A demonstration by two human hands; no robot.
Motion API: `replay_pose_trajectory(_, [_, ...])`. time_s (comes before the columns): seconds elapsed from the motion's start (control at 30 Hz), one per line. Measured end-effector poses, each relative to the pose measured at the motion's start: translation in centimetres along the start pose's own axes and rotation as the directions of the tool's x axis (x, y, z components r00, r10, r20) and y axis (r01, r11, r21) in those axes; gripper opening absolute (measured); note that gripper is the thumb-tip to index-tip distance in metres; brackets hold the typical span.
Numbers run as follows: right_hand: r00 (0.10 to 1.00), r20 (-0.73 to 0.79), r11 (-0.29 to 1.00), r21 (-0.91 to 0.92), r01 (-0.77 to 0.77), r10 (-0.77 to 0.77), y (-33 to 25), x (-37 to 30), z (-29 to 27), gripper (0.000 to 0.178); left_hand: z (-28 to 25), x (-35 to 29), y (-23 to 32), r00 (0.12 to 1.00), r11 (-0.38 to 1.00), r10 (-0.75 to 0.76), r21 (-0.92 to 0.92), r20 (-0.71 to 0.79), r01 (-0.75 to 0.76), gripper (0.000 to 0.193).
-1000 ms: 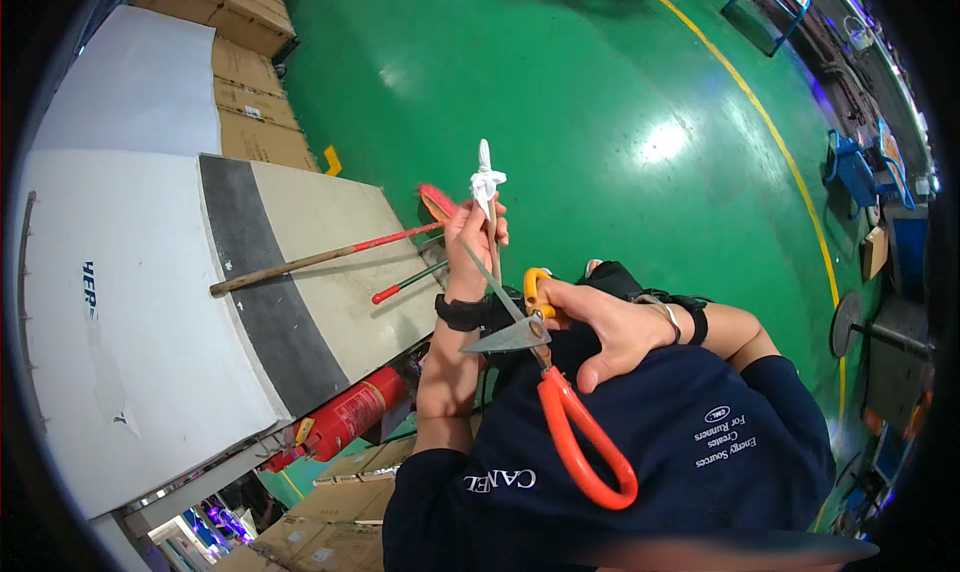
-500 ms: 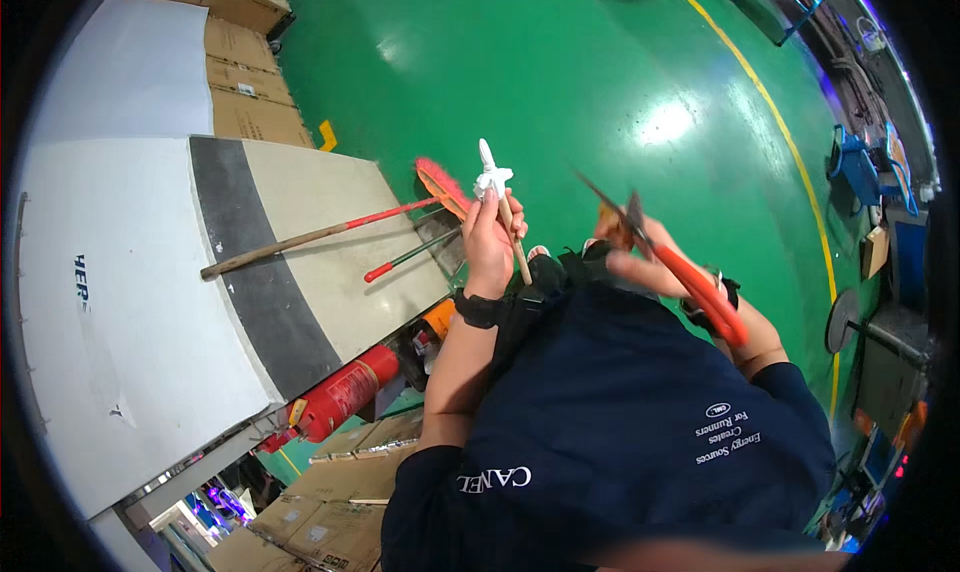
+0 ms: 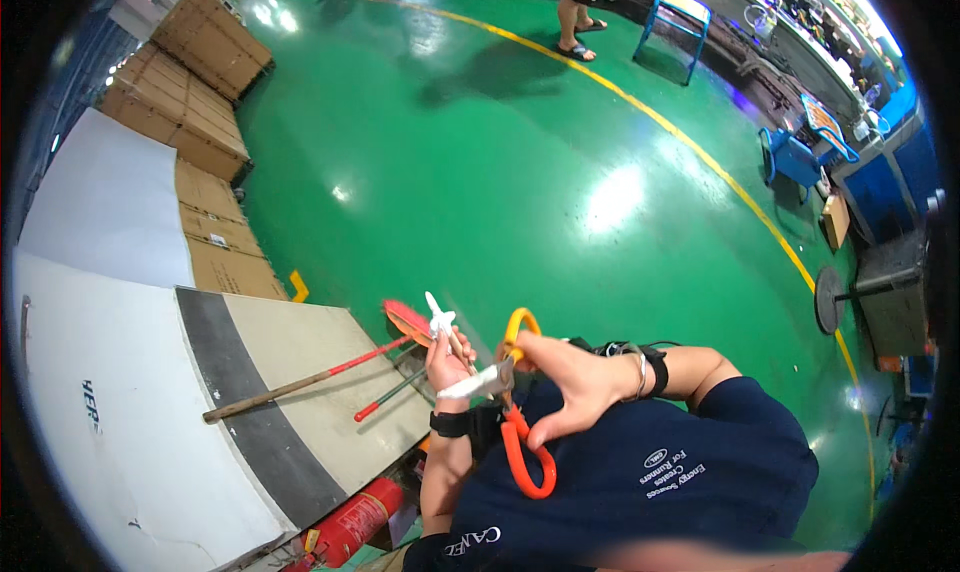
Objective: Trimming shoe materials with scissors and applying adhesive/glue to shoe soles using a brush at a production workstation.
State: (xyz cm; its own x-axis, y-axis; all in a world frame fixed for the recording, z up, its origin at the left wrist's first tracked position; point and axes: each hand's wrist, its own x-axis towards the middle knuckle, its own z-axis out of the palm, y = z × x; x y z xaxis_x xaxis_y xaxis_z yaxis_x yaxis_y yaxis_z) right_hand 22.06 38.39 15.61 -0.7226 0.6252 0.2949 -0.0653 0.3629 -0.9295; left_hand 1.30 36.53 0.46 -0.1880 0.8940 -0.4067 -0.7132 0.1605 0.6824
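In my left hand [image 3: 447,364] is a thin wooden stick [image 3: 457,346], its upper end wrapped in white material [image 3: 440,318] that rises to a narrow white tip. The fingers are closed round it, palm upward. My right hand [image 3: 580,377] grips a pair of scissors [image 3: 521,442] with one yellow and one red-orange handle loop. The loops stand well apart. A bright, pale blade points left across my left wrist; whether it touches the wrist I cannot tell. Black bands circle both my wrists.
A red-bristled broom [image 3: 330,374] and a green-handled tool [image 3: 385,397] lean by a pale panel [image 3: 300,362] at left. Below is a red fire extinguisher [image 3: 355,522]. Cardboard boxes [image 3: 180,102] line the far left. Another person's legs [image 3: 573,17], a blue stool [image 3: 675,27] and a round base [image 3: 828,299] stand farther off.
My view has tilted up, showing more floor and another person's legs. The scissors have swung round, from blades pointing up and away to pointing left, closer to my left hand.
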Motion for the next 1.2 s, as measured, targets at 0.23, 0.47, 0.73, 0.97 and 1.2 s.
replay_pose_trajectory(0.23, [1.0, 0.022, 0.99, 0.142, -0.003, 0.0, -0.8, 1.4, 1.4, 0.072, 1.3, -0.9, 0.8, 0.994, 0.998, 0.055, 0.022, -0.098, -0.053, 0.021])
replay_pose_trajectory(0.47, [0.985, 0.127, 0.993, 0.027, 0.114, -0.116, -2.0, 2.0, 3.2, 0.073, -2.4, -0.4, 0.0, 0.991, 0.985, -0.037, 0.163, -0.125, 0.057, 0.027])
replay_pose_trajectory(0.73, [0.776, 0.519, 0.565, 0.541, -0.623, 0.359, 9.3, -1.1, -1.5, 0.041, -2.3, -1.6, -2.0, 0.995, 0.991, -0.029, -0.131, -0.098, 0.016, 0.023])
replay_pose_trajectory(0.97, [0.653, 0.586, 0.331, 0.568, -0.753, 0.481, 11.1, -4.6, -1.2, 0.036, -2.6, -2.7, -1.5, 0.972, 0.975, -0.183, 0.103, -0.149, 0.2, 0.026])
replay_pose_trajectory(1.2, [0.572, 0.64, 0.425, 0.39, -0.817, 0.513, 12.3, -5.9, -0.5, 0.047, -2.2, -3.5, -1.4, 0.986, 0.929, -0.097, 0.343, -0.135, 0.138, 0.024])
